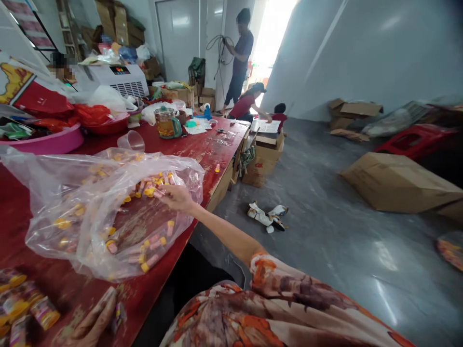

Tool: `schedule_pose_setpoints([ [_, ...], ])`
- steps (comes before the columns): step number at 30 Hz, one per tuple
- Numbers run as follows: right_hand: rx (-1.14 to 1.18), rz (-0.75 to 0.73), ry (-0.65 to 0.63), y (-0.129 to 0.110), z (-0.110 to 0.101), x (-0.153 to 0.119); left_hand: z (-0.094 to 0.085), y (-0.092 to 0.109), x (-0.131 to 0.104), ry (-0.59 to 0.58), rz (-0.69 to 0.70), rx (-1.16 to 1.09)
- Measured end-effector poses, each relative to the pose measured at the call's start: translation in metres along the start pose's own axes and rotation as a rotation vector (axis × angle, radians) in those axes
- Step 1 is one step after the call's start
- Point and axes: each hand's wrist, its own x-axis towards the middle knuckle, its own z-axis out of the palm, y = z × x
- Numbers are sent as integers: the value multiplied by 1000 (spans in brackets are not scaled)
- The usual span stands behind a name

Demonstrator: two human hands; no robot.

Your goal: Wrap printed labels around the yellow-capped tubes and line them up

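Observation:
My right hand (178, 198) reaches into the mouth of a clear plastic bag (85, 236) on the red table. Its fingers are closed on a small pink bottle with a yellow cap (156, 192). More of these yellow-capped pink pieces lie loose in the bag, in a heap by the fingertips and along the near side. My left hand (94, 322) rests low on the table, fingers stretched out. Against its right side is a small printed packet or bottle (118, 315), partly hidden. To its left sits a pile of labelled, yellow-capped small bottles (23, 301).
One loose capped piece (217, 167) stands near the table's right edge. Behind the bag are a clear cup (132, 141), a glass teapot (167, 123) and a pink basin (47, 140). Cardboard boxes (401, 183) lie on the floor. Several people are farther back.

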Motion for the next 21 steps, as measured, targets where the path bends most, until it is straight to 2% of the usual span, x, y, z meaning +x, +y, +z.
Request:
schedule_pose_setpoints([
  [4, 393, -49, 25, -23, 4, -63, 30, -4, -24, 10, 27, -136],
  [5, 545, -62, 12, -30, 8, -79, 38, -5, -27, -16, 37, -181],
  [7, 1043, -3, -2, -40, 16, -104, 51, -7, -28, -122, 70, -294],
  [9, 1298, 96, -50, -47, 24, -119, 58, -10, -23, -170, 112, -376],
  [14, 1332, 181, -130, -62, 41, -132, 55, -24, -18, -212, 150, -468],
  [21, 1136, 259, -9, -83, 64, -132, 56, -31, -19, -223, 169, -436],
])
